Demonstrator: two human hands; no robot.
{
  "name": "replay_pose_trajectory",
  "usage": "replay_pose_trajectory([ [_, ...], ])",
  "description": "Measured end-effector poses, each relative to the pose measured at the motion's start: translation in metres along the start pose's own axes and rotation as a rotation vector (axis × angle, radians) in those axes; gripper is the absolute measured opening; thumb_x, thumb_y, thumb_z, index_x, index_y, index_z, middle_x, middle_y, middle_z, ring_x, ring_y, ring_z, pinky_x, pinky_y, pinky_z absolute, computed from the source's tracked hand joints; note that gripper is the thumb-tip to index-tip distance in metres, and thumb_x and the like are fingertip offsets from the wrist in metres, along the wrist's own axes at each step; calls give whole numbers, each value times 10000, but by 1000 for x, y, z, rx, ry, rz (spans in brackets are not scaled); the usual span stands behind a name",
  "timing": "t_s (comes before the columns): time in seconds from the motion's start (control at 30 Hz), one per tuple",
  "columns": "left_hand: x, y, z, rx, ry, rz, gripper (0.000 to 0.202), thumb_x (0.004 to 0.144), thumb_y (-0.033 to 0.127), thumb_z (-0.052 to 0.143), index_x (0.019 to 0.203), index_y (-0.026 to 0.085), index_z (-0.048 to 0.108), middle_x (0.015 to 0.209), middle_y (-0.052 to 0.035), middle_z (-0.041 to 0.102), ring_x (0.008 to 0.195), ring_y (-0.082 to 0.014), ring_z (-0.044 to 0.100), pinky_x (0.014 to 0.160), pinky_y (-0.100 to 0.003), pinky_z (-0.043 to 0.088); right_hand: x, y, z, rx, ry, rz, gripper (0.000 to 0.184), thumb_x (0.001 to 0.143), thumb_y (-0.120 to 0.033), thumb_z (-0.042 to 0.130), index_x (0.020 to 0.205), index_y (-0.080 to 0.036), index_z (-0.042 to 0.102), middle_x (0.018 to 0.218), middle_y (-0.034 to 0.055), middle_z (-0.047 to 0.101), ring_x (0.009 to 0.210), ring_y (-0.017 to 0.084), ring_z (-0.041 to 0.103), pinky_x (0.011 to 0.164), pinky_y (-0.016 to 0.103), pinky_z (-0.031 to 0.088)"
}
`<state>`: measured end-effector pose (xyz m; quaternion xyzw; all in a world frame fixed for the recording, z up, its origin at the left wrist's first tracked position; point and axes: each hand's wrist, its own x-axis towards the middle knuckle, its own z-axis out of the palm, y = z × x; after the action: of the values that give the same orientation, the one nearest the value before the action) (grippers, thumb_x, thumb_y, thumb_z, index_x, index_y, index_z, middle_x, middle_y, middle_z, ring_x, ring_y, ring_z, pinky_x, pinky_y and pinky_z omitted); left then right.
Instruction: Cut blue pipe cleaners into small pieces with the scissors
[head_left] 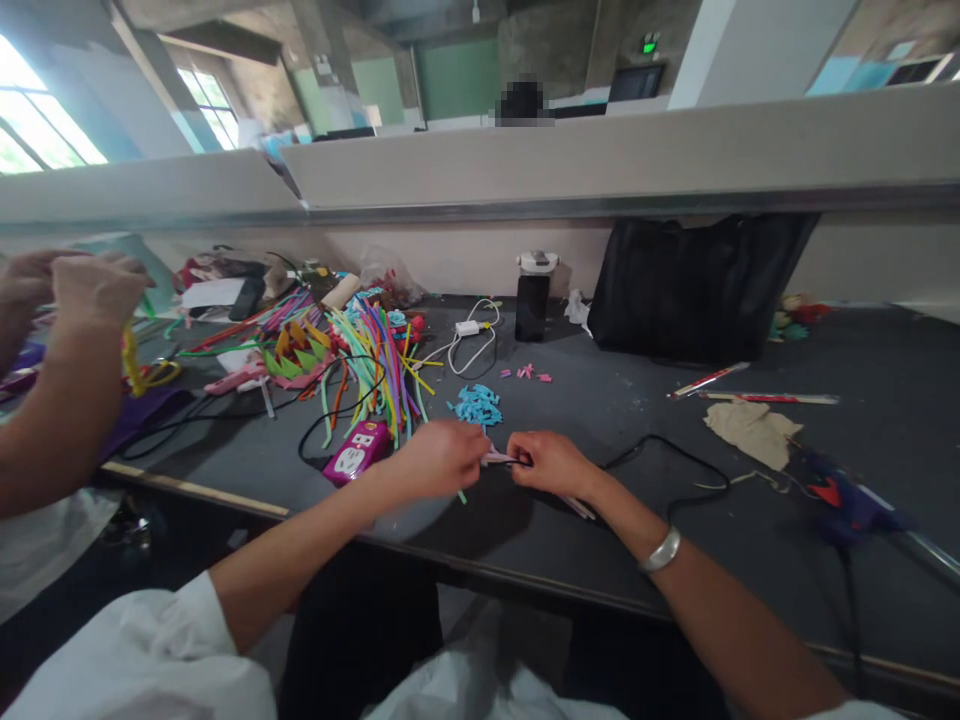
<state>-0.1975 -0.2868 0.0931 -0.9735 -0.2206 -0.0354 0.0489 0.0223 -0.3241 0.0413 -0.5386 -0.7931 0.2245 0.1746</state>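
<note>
Over the front of the dark table, my left hand [444,460] pinches one end of a pale pink pipe cleaner [496,458]. My right hand [551,462], with a silver bracelet at the wrist, is closed on the other end, and pale pink lengths [579,508] stick out below it. Fingers hide most of what lies between the hands. Just beyond them is a heap of short blue pieces [477,405], with a few short pink pieces [527,373] farther back. A green stem end [462,496] shows below my left hand.
Left of my hands lie a bundle of coloured pipe cleaners [382,365] and a purple box [358,452]. A co-worker's hands [90,285] are raised at far left. A black bag [690,290], phone [532,305], cloth [754,432] and blue glue gun [855,505] occupy the back and right.
</note>
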Motion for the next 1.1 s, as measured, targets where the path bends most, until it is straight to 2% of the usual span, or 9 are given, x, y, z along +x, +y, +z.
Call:
replay_pose_trajectory([
  [0.13,22,-45,14,-60,96,-241,204,814,183,475,907,198,656,865,-41,625,744,-158,586,644,-258,411,0,0,-1,-4,2,2,127,693,-217,557,811,-210,605,724,-31,615,623,93,499,566,211,261],
  [0.27,38,-70,39,-134,86,-253,341,792,93,436,1022,194,667,994,-63,639,876,-178,613,756,-282,468,0,1,0,-4,-6,7,117,698,-222,560,803,-215,610,712,-34,613,620,95,498,573,211,272],
  [0.37,48,-72,53,-225,188,-261,321,832,133,447,1067,185,658,1055,-87,625,975,-191,600,864,-324,474,0,2,1,-6,1,2,118,690,-218,565,799,-218,608,705,-37,608,624,96,499,579,211,275],
  [0.43,54,-68,59,-259,243,-262,325,881,272,479,1164,202,623,1186,-111,582,1081,-216,564,934,-377,446,1,3,2,-6,5,-2,118,688,-216,566,799,-219,607,704,-40,606,626,96,497,581,210,276],
  [0.53,62,-61,67,-226,188,-239,503,866,515,505,1319,294,514,1426,-114,413,1286,-292,410,1003,-495,361,1,4,2,-5,6,-3,112,692,-215,565,797,-215,605,709,-38,603,632,95,499,586,208,279],
  [0.6,65,-60,72,-186,120,-218,544,855,582,485,1344,342,479,1473,-94,363,1342,-311,332,1026,-536,306,1,3,2,-4,4,-3,108,695,-213,564,796,-210,603,715,-36,603,632,92,500,587,206,280],
  [0.7,68,-62,78,-155,83,-212,451,913,520,412,1303,320,517,1411,-83,445,1287,-271,410,1026,-501,308,1,3,2,-6,4,-3,112,696,-209,566,802,-208,601,719,-37,601,631,89,499,581,203,277],
  [0.9,68,-72,81,-271,197,-303,254,876,316,504,1049,197,646,1137,-85,616,1069,-199,562,946,-379,418,0,1,0,-22,10,9,95,707,-211,567,796,-216,599,716,-42,602,639,86,505,579,206,276],
  [1.1,79,-69,62,-591,446,-467,187,824,277,563,943,188,676,987,-52,675,953,-174,613,885,-315,455,-1,-2,-3,-58,36,65,118,731,-243,583,842,-218,614,767,-23,633,667,103,521,578,219,269],
])
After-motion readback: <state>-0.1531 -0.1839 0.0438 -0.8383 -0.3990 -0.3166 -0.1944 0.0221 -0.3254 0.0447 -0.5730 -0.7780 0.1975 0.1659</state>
